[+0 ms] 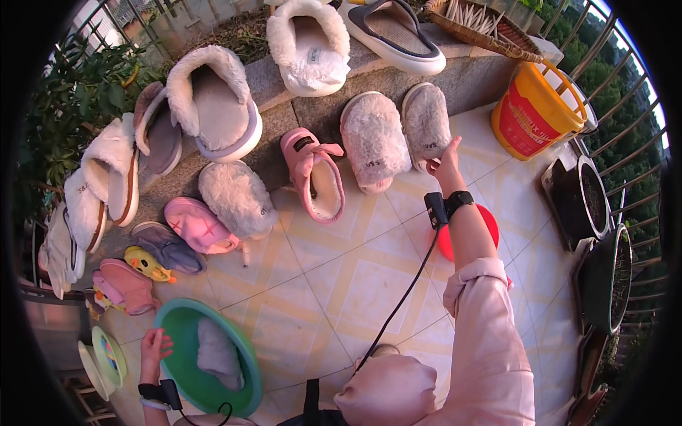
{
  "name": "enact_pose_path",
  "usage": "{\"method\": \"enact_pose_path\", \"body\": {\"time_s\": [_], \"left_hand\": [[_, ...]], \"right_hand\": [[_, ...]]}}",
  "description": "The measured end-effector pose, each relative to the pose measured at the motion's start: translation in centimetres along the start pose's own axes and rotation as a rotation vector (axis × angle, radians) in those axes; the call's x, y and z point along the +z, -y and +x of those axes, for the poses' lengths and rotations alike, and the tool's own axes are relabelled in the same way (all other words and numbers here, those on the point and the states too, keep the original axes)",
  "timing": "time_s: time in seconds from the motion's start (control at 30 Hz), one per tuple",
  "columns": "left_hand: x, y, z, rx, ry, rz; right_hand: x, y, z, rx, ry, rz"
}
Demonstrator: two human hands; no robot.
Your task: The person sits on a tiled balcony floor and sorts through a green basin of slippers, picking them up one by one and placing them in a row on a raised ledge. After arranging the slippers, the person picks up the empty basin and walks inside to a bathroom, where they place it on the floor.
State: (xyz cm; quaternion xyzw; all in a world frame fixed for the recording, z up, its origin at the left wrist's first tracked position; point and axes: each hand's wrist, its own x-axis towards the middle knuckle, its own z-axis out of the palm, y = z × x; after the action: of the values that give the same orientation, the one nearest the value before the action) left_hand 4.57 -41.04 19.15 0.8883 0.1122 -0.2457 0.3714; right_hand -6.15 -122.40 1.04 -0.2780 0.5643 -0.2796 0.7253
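My right hand (445, 158) reaches to the lower end of a fluffy grey-pink slipper (428, 120) that leans against the stone ledge; its fingers touch or nearly touch the slipper, and whether they grip it I cannot tell. Just left of it stands another fluffy slipper (374, 133), then a pink slipper with a bow (314, 175). My left hand (155, 345) is empty, fingers apart, at the left rim of a green plastic basin (251, 349). One fluffy grey slipper (218, 349) lies inside this basin.
More slippers line the stone ledge (277, 120) and the tiled floor at the left. A yellow bucket (533, 114) stands back right, below a wicker basket (479, 40). A red round object (479, 229) lies partly behind my right forearm. Planters (605, 282) border the right railing.
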Motion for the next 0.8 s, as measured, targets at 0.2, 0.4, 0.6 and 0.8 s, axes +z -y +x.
{"method": "enact_pose_path", "body": {"time_s": [0.2,0.4,0.6,0.8], "left_hand": [[0.4,3.7,1.2,-0.022,0.156,0.377],[3.8,9.3,1.8,-0.022,0.508,0.771],[8.3,13.4,0.6,0.263,0.274,0.594],[3.0,6.6,0.4,0.483,0.033,0.560]], "right_hand": [[-4.1,-2.2,-0.1,-0.129,-0.084,-0.135],[-5.9,-6.1,-4.6,-0.189,-0.026,-0.262],[-2.2,-10.2,-14.7,-0.308,0.437,-0.420],[4.0,-15.6,-26.0,-0.289,0.933,-0.608]]}}
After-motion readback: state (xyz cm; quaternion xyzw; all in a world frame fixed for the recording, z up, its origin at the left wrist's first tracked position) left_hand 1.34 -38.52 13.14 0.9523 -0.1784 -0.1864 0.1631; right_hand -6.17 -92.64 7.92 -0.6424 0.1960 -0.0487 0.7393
